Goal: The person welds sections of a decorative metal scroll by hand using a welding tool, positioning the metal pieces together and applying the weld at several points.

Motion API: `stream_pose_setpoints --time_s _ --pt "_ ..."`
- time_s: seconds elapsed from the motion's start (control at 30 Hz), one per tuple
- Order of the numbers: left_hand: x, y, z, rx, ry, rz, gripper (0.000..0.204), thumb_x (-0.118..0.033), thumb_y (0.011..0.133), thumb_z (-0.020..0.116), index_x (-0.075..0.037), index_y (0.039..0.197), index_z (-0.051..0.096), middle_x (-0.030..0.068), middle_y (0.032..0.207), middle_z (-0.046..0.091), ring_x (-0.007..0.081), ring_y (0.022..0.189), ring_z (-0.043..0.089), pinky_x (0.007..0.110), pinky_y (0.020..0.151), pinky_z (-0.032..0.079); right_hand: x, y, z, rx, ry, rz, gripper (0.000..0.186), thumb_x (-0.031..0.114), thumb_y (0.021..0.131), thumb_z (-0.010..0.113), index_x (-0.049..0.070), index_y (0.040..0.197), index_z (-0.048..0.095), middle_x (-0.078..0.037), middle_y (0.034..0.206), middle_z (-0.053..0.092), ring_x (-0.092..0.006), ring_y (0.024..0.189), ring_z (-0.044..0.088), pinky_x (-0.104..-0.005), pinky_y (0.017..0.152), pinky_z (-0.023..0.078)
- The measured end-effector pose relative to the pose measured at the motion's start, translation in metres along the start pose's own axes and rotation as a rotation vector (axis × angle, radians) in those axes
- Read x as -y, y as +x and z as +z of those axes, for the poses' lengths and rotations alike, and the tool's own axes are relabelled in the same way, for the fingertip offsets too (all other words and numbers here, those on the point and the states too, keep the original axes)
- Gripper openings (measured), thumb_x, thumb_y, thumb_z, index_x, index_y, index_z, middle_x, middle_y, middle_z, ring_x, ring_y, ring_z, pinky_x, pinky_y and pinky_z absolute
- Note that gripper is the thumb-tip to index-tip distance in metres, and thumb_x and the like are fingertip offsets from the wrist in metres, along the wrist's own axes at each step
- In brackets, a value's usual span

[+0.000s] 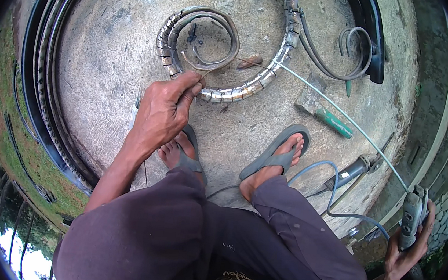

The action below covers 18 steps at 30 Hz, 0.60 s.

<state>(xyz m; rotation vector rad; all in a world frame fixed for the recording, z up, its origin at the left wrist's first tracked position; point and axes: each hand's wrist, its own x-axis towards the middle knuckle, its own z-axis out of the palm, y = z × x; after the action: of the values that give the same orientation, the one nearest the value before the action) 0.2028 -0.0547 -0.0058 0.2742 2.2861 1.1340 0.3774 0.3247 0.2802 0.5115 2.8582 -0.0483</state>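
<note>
At mid-frame the left hand [163, 110] pinches a thin wire [217, 66] against the metal scroll [211, 52] to steady it, while the right hand [408, 241], lower right, clasps a welding holder [412, 215] whose rod [340, 113] reaches the joint.

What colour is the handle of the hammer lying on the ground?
Green. The hammer lies on the concrete beside the right foot, best seen in the head view.
</note>
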Motion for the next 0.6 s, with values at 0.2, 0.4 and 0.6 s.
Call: stream_pose_setpoints --time_s 0.2,0.4,0.6 --pt "0.002 0.002 0.002 -0.014 0.006 0.037 0.012 -0.009 0.099 0.061 -0.004 0.106 0.068 0.0176 0.084 0.07 0.0306 0.072 0.068 0.038 0.068 0.051 0.01 0.004 0.003 0.022 -0.001 0.048 0.083 -0.01 0.071 0.047 0.006 0.153 0.042 -0.02 0.109 0.069 -0.0223 0.087 0.066 -0.0294 0.078 0.049" --pt "0.001 0.004 0.001 0.006 0.025 0.035 0.011 -0.009 0.099 0.06 -0.005 0.106 0.068 0.0177 0.081 0.068 0.0297 0.068 0.066 0.038 0.065 0.05 0.015 0.005 0.008 -0.033 -0.025 -0.021 0.087 -0.009 0.068 0.047 0.006 0.153 0.041 -0.02 0.103 0.07 -0.0224 0.085 0.068 -0.0294 0.077 0.05" --pt "0.003 0.003 0.004 -0.003 0.003 0.044 0.01 -0.008 0.098 0.061 -0.005 0.106 0.067 0.0178 0.08 0.068 0.0308 0.068 0.067 0.038 0.065 0.05 0.014 0.002 0.004 0.005 -0.055 -0.002 0.085 -0.01 0.07 0.046 0.007 0.153 0.042 -0.022 0.121 0.068 -0.0257 0.097 0.07 -0.0329 0.086 0.052"
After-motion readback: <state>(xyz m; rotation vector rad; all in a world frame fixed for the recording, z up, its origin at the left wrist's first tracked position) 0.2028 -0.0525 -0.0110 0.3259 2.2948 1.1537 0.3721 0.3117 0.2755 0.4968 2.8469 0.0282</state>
